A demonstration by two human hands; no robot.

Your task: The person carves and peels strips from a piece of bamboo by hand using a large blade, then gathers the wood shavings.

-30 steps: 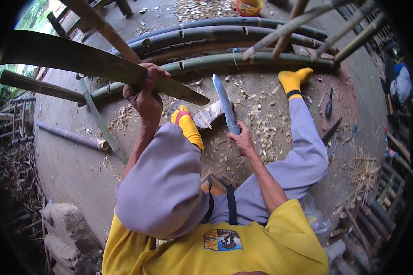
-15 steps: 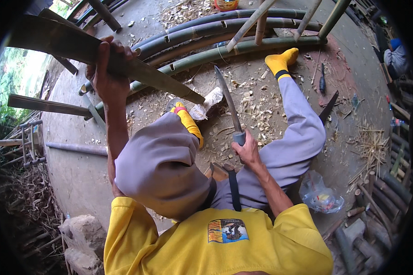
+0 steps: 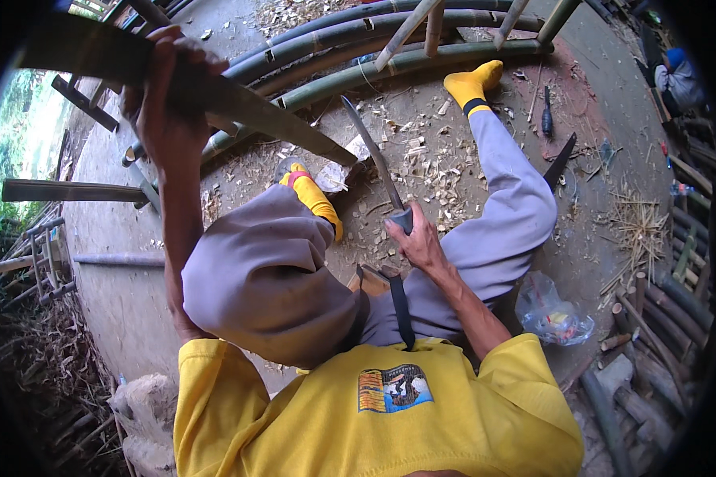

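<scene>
My left hand (image 3: 167,103) is raised at the upper left, fingers wrapped round a long, wide strip of split bamboo (image 3: 286,131). The strip slants down to the right, its narrow end at a pale wooden block (image 3: 338,173) on the ground; whether they touch is hard to tell. In front of my body, my right hand (image 3: 423,242) grips the dark handle of a long, slightly curved machete (image 3: 374,151). Its blade points up and away, apart from the bamboo strip. My left foot in a yellow sock (image 3: 314,199) is beside the block.
Long bamboo poles (image 3: 326,94) with cut slots lie across the far side. Wood chips (image 3: 433,159) litter the ground. A dark-handled tool (image 3: 546,119) and a dark blade (image 3: 561,161) lie at right, near a plastic bag (image 3: 553,314). A rock (image 3: 147,413) sits lower left.
The whole view has shifted a little, moving the scene up and left. My left hand still holds the bamboo strip, and the machete blade is tilted slightly more to the left.
</scene>
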